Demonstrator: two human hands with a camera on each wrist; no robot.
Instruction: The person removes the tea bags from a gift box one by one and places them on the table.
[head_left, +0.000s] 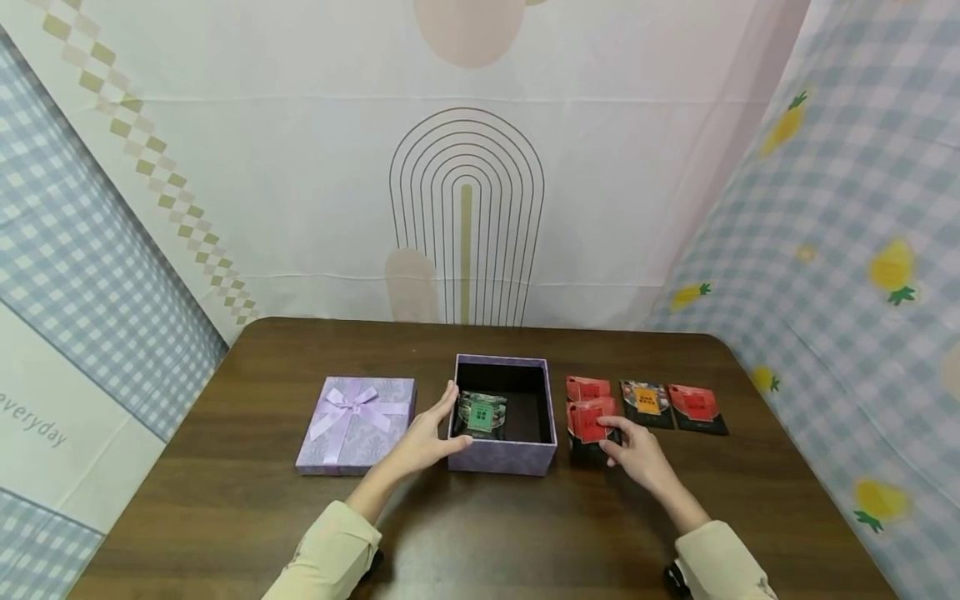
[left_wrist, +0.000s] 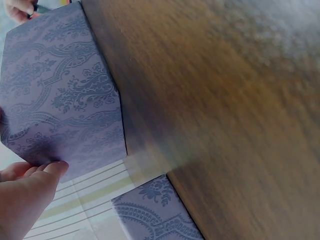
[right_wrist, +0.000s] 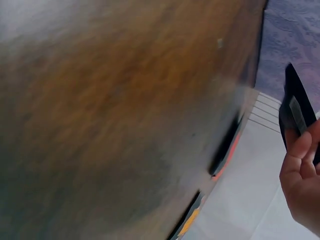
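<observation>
A purple patterned box [head_left: 504, 457] stands without its lid at the middle of the table, its inside black. In it, at the left, lies a green-labelled packet [head_left: 482, 414]. My left hand [head_left: 423, 437] rests against the box's left side, fingers extended along the wall and thumb at the front left corner. In the left wrist view, its fingertips [left_wrist: 57, 167] touch the patterned wall. My right hand [head_left: 641, 454] pinches a red and black packet [head_left: 588, 419] just right of the box. The right wrist view shows this packet's dark back [right_wrist: 296, 100], tilted up between thumb and fingers.
Another red packet [head_left: 587, 387] lies behind the held one. Farther right lie an orange-labelled packet [head_left: 647, 403] and a red and black packet [head_left: 697, 407]. The lilac lid [head_left: 375, 417] with its ribbon bow sits left of the box on the brown table [head_left: 480, 533].
</observation>
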